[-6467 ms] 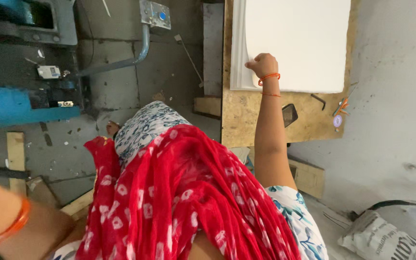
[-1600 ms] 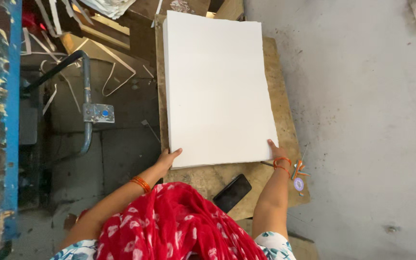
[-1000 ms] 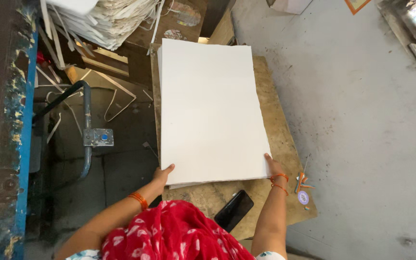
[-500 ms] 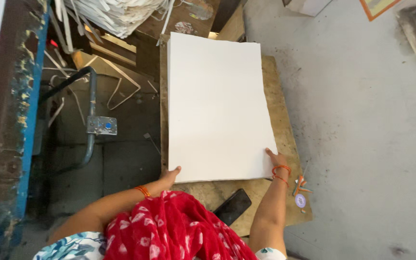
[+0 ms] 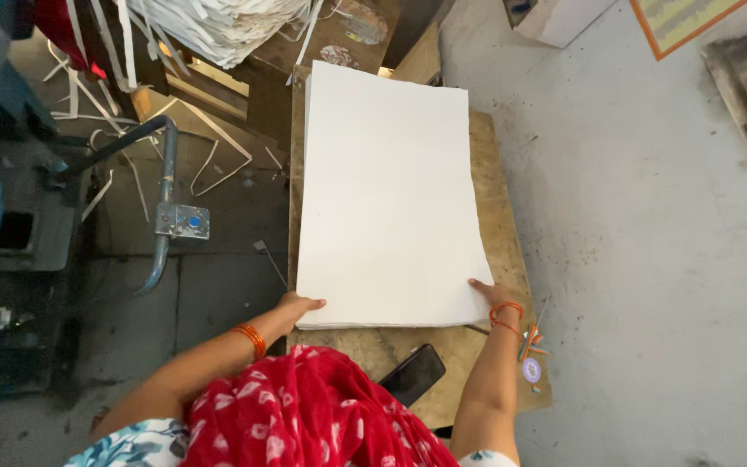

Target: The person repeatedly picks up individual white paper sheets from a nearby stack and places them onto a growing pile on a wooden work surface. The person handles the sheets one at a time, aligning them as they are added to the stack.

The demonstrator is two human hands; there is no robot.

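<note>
Both hands, the left hand (image 5: 297, 304) and right hand (image 5: 483, 292), press loosely spread fingers against the near corners of the white paper stack (image 5: 391, 199), apparently squaring it on the wooden board (image 5: 494, 173).

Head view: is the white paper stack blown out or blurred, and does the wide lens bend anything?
Head view: the white paper stack is bright and nearly textureless, but its edges stay sharp; the left hand and right hand at its near corners show no motion blur; the wooden board fans outward with wide-angle perspective; the machine on the left sits in deep shadow.
</note>
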